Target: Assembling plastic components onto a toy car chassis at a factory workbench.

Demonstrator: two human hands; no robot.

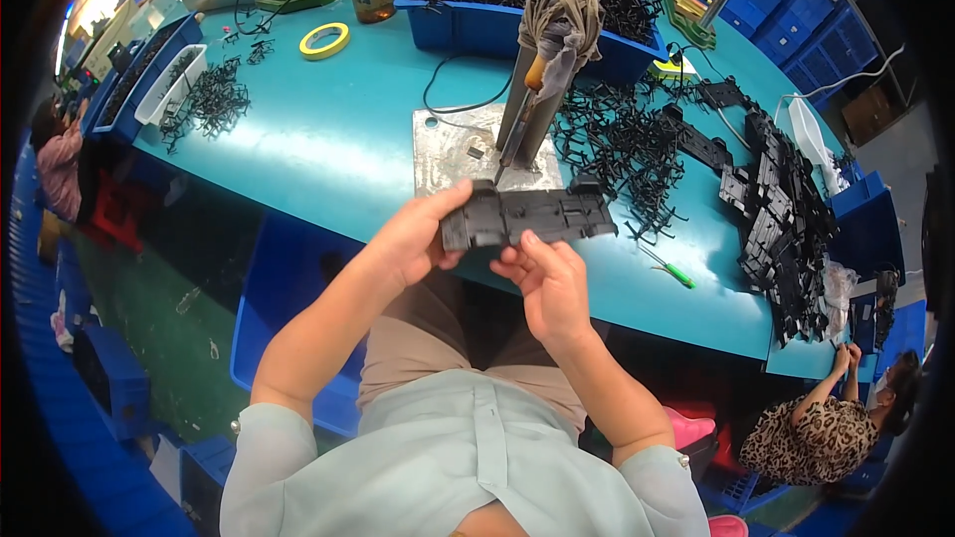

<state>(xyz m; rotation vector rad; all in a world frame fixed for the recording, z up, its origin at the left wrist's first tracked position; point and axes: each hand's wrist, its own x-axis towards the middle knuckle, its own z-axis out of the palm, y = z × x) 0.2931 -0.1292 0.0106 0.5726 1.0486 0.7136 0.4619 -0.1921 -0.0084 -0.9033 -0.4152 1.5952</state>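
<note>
- Black plastic part (527, 218), long and flat, sits mid-frame, held above the near edge of the teal table (328, 139).
- Left hand (413, 237) clamped on the part's left end: thumb on top, fingers under.
- Right hand (549, 283) just below the part; fingertips pinch its lower edge near the middle.
- Right behind the part: metal plate (448, 154) with a tilted press post (542, 80), rag wrapped round its top.
- Loose black clips (617, 144) piled just right of the plate; more fill the blue bin (468, 25) at upper centre.
- Stack of black parts (781, 219) along the table's right edge.
- Green screwdriver (676, 273) lies on the table, right of the right hand.
- Yellow tape roll (324, 40) upper left, well apart from the hands.
- White tray (169, 85) and more clips at far left.
- Another person (816, 433) in leopard print sits lower right, hands at the table corner.
</note>
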